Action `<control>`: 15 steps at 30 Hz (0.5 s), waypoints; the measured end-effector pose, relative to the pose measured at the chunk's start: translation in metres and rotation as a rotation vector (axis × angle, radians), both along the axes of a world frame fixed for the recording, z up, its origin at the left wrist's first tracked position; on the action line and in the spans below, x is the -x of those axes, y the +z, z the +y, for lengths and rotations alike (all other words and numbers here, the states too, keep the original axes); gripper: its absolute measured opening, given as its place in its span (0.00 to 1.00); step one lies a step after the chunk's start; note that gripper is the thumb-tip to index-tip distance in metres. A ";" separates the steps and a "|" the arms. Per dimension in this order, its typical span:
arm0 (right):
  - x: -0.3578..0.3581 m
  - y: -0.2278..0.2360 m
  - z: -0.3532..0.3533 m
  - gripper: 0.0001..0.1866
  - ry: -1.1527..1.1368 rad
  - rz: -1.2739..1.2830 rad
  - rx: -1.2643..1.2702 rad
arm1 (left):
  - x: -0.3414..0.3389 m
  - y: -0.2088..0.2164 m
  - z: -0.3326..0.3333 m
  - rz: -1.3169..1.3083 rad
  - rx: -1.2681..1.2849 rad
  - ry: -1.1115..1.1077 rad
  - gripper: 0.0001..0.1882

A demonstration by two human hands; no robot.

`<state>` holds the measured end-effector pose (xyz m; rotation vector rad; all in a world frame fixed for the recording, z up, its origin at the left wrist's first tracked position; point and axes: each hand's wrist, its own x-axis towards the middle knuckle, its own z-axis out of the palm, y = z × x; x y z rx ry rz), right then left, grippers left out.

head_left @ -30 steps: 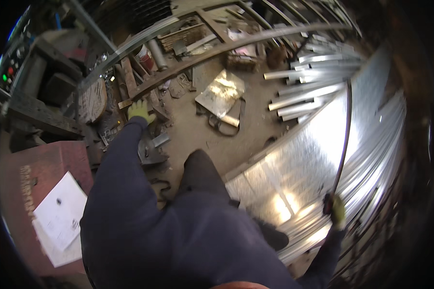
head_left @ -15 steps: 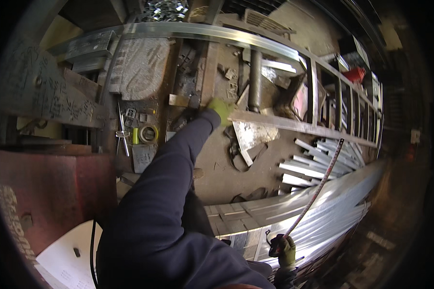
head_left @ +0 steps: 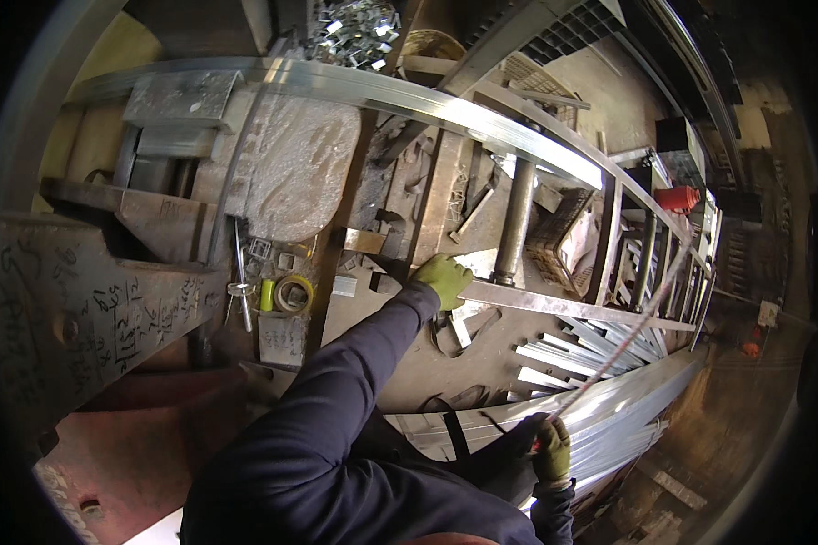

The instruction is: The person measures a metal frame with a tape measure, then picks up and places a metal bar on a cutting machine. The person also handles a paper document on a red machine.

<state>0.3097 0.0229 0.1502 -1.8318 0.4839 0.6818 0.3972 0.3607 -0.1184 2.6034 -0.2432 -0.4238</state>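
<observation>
My left hand (head_left: 445, 280), in a green work glove, is closed over the left end of the near rail (head_left: 563, 302) of a ladder-like metal frame. My right hand (head_left: 552, 454), also gloved, is low at the right, wrapped around a tape measure whose case is mostly hidden by the fingers. From it the long tape blade (head_left: 600, 371) slants up and away to the right, across the near rail, and its tip shows above the frame's rungs. A long shiny metal profile (head_left: 382, 89) runs along the far side.
Cut metal lengths (head_left: 563, 363) lie below the frame, beside stacked long profiles (head_left: 600, 450). At the left are a yellow tape roll (head_left: 294, 293), a marked steel beam (head_left: 109, 309) and a red machine housing (head_left: 154, 445). A red object (head_left: 677, 199) stands by the frame's far rail.
The view has shifted. The blade's tip has swung up and away, from near the close rail to over the frame. My left hand stays at the rail's end.
</observation>
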 end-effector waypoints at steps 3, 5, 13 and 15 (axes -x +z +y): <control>-0.025 0.002 0.000 0.13 0.520 -0.318 0.365 | 0.000 -0.002 0.000 -0.026 0.021 -0.016 0.32; -0.043 -0.004 0.003 0.18 0.692 -0.467 0.467 | 0.001 -0.002 0.000 -0.003 0.010 -0.007 0.32; -0.137 -0.043 0.025 0.27 0.774 -0.622 0.324 | 0.004 0.003 -0.001 0.023 0.006 0.071 0.30; -0.168 -0.054 0.022 0.26 0.564 -0.406 0.205 | -0.003 0.002 -0.003 0.123 0.074 0.081 0.33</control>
